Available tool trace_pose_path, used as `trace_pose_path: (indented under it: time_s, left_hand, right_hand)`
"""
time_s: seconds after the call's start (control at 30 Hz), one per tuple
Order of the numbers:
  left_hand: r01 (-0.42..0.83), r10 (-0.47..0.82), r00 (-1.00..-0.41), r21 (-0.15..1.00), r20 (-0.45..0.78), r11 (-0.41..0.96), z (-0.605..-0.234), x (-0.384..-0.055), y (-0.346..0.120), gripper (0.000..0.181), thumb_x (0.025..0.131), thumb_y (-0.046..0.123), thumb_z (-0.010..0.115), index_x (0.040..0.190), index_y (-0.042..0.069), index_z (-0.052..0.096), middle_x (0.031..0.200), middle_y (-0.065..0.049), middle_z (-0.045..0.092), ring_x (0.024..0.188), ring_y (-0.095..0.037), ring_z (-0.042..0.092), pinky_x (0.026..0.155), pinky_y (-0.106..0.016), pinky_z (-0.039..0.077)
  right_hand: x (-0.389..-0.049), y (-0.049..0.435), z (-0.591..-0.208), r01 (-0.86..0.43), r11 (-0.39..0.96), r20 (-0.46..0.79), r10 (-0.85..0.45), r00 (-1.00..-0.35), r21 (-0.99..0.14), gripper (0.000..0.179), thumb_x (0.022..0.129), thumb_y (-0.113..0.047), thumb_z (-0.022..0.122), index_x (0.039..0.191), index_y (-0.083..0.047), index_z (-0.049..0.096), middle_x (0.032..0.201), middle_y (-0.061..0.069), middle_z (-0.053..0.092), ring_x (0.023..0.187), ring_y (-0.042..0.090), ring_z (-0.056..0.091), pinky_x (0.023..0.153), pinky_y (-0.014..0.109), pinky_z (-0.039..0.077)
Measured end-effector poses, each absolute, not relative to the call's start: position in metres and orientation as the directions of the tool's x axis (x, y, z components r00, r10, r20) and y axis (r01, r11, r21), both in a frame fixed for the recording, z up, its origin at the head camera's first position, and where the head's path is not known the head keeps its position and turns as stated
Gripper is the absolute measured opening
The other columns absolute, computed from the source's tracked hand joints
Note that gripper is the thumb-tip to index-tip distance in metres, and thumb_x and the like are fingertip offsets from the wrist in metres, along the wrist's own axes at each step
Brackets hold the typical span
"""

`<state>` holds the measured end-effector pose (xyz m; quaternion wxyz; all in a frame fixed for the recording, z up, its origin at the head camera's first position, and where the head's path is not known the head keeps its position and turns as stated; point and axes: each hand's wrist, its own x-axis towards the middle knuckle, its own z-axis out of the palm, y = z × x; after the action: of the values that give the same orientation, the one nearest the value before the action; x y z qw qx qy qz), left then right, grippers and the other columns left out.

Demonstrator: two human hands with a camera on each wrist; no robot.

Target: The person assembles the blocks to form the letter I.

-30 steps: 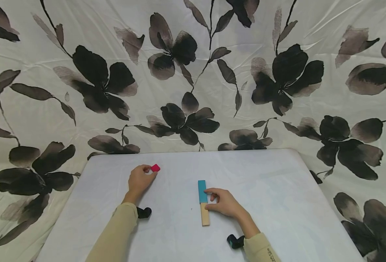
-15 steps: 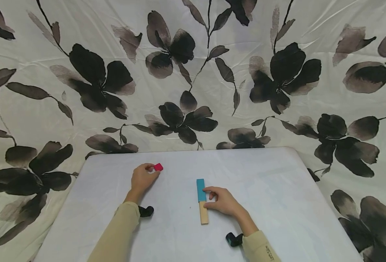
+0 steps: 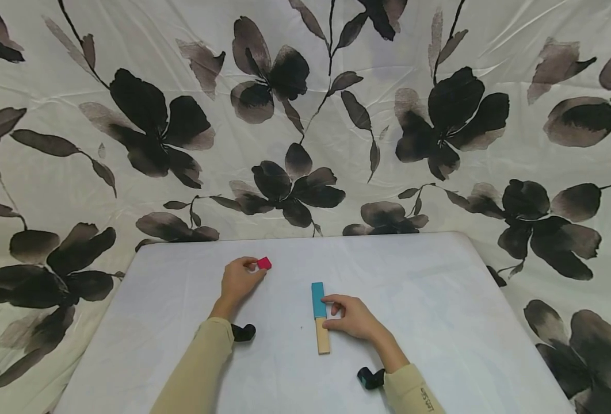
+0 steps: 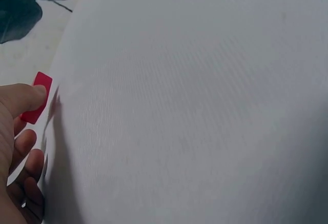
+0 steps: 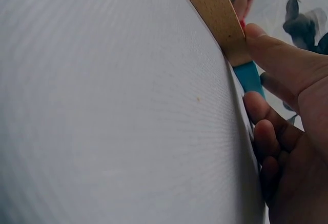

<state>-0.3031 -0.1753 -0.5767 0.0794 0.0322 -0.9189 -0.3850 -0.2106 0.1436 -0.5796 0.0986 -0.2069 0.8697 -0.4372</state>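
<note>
In the head view my left hand (image 3: 238, 282) pinches a small red block (image 3: 264, 263) between thumb and fingertips. The left wrist view shows the thumb pressed on the flat face of that red block (image 4: 38, 97), held off the white surface. On the table a blue block (image 3: 318, 299) and a plain wooden block (image 3: 323, 336) lie end to end in one line. My right hand (image 3: 356, 317) rests along their right side. Its index fingertip touches the blue block and its thumb touches the wooden block (image 5: 218, 16), without wrapping round either.
The white table (image 3: 414, 287) has its far edge just beyond the red block. Behind it hangs a cloth (image 3: 357, 144) printed with dark flowers. Black wrist cameras (image 3: 370, 378) sit at both cuffs of the beige sleeves.
My left hand has moved to the right with the red block, nearer to the blue block. The right hand and the two blocks beside it have stayed in place.
</note>
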Motion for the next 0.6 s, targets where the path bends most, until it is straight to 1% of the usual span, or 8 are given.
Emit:
trace_pose_path:
  time_s: [0.27, 0.6]
  left_hand:
    - [0.006, -0.103, -0.989, 0.725, 0.106, 0.689, -0.574, -0.305, -0.159, 0.038, 0.079, 0.024, 0.081, 0.110, 0.005, 0.070, 0.090, -0.009, 0.067, 0.085, -0.025, 0.059, 0.074, -0.042, 0.048]
    - [-0.008, -0.073, -0.996, 0.744, 0.055, 0.668, -0.577, -0.305, -0.141, 0.038, 0.080, 0.027, 0.080, 0.112, 0.008, 0.070, 0.092, -0.006, 0.066, 0.085, -0.023, 0.059, 0.075, -0.039, 0.049]
  right_hand:
    - [-0.211, 0.144, -0.580, -0.279, 0.540, 0.010, -0.446, -0.895, -0.794, 0.054, 0.080, -0.033, 0.080, 0.128, -0.015, 0.063, 0.087, -0.004, 0.057, 0.065, 0.009, 0.044, 0.059, 0.025, 0.040]
    - [-0.211, 0.144, -0.579, -0.264, 0.539, -0.001, -0.442, -0.897, -0.800, 0.054, 0.080, -0.031, 0.081, 0.128, -0.015, 0.063, 0.088, -0.002, 0.058, 0.065, 0.010, 0.044, 0.059, 0.025, 0.040]
